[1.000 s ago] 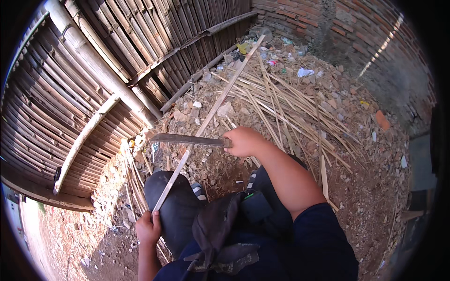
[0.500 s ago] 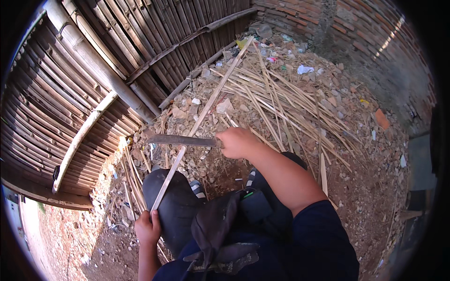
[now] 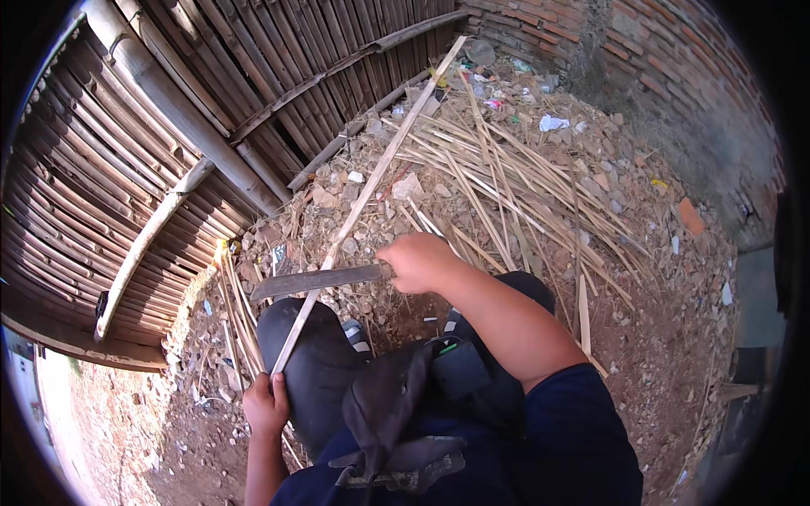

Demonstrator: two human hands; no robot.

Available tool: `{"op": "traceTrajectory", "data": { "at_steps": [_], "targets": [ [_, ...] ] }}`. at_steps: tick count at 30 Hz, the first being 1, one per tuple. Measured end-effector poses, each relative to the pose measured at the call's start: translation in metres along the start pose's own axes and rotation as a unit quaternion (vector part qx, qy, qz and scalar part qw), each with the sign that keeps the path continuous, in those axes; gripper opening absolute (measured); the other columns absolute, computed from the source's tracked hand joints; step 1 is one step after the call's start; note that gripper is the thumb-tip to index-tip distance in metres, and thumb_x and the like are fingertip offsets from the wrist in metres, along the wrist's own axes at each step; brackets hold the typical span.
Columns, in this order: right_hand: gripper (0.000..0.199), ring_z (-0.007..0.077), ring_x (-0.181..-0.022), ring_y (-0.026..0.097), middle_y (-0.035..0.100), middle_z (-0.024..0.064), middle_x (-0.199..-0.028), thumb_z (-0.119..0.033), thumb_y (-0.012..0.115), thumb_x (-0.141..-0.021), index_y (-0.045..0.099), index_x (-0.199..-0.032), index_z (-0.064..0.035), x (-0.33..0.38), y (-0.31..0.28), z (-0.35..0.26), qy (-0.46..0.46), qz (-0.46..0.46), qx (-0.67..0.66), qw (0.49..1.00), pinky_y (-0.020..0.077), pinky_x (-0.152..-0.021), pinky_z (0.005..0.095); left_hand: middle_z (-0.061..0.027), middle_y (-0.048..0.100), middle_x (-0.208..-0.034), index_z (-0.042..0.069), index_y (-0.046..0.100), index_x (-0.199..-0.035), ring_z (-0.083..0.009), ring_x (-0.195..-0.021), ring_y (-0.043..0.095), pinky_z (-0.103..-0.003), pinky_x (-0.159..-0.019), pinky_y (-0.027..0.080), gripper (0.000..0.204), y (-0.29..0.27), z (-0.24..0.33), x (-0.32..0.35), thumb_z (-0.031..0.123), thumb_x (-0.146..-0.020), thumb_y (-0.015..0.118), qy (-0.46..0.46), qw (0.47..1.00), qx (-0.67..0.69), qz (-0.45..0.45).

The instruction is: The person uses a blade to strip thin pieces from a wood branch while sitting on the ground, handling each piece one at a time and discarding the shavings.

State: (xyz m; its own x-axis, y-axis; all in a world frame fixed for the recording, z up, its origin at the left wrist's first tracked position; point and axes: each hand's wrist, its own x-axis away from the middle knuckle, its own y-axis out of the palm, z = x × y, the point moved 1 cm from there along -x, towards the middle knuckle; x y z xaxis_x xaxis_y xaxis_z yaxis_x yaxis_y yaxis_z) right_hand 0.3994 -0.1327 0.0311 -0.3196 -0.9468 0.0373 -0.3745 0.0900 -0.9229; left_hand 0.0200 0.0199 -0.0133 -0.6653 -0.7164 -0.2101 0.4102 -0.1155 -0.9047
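Note:
A long, pale bamboo strip (image 3: 368, 192) slants from beside my left knee up toward the far end of the bamboo fence. My left hand (image 3: 266, 405) grips its near end, with the thumb lying along it. My right hand (image 3: 419, 263) is closed around the handle of a machete (image 3: 316, 281), and most of that handle is hidden by the fingers. The dark blade points left and crosses over the strip just beyond my left knee; its tip extends past the strip.
A heap of split bamboo strips (image 3: 515, 181) lies on the rubble ahead to the right. More strips (image 3: 239, 320) are bunched left of my knee. A bamboo fence (image 3: 219, 101) bounds the left, and a brick wall (image 3: 675, 84) the far right. Litter and stones cover the ground.
The machete has moved nearer to me along the strip, its tip now tilted lower. The strip's far end has risen a little. My left hand stays almost where it was.

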Motion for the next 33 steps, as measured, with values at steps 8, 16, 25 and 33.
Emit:
{"op": "traceTrajectory", "data": {
  "at_steps": [8,16,25,33],
  "targets": [
    [0.028,0.0373,-0.092,0.070,0.072,0.0154,-0.093,-0.013,0.067,-0.072,0.072,-0.099,-0.0112,-0.007,0.013,0.034,0.062,-0.027,-0.047,0.997,0.0557,-0.080,0.0490,-0.0212,0.055,-0.057,0.004,0.049,-0.070,-0.0451,-0.054,0.058,-0.052,-0.051,0.043,0.040,0.001,0.003,-0.004,0.030,-0.098,0.062,0.010,0.999,-0.039,0.018],
    [0.029,0.0375,-0.091,0.070,0.072,0.0172,-0.092,-0.016,0.069,-0.073,0.072,-0.102,-0.0129,-0.003,0.003,0.039,0.045,-0.080,-0.022,0.996,0.0557,-0.080,0.0498,-0.0215,0.056,-0.060,0.004,0.049,-0.071,-0.0449,-0.056,0.058,-0.053,-0.052,0.043,0.039,-0.004,0.009,0.006,0.029,-0.098,0.062,0.021,0.999,-0.045,-0.018],
    [0.034,0.0365,-0.093,0.070,0.073,0.0149,-0.096,-0.013,0.067,-0.073,0.073,-0.107,-0.0152,0.005,-0.004,0.003,0.034,-0.047,0.007,0.998,0.0568,-0.082,0.0478,-0.0208,0.056,-0.060,0.004,0.049,-0.073,-0.0445,-0.057,0.058,-0.053,-0.054,0.043,0.035,-0.009,0.011,0.010,0.026,-0.098,0.061,0.019,0.998,-0.052,-0.035],
    [0.031,0.0351,-0.093,0.071,0.073,0.0156,-0.094,-0.016,0.069,-0.074,0.074,-0.104,-0.0127,-0.001,0.003,0.031,0.051,-0.049,-0.036,0.997,0.0564,-0.081,0.0486,-0.0219,0.057,-0.062,0.003,0.049,-0.073,-0.0449,-0.058,0.058,-0.053,-0.055,0.044,0.037,-0.003,0.008,0.003,0.028,-0.099,0.059,0.018,0.999,-0.026,-0.033]
  ]
}}
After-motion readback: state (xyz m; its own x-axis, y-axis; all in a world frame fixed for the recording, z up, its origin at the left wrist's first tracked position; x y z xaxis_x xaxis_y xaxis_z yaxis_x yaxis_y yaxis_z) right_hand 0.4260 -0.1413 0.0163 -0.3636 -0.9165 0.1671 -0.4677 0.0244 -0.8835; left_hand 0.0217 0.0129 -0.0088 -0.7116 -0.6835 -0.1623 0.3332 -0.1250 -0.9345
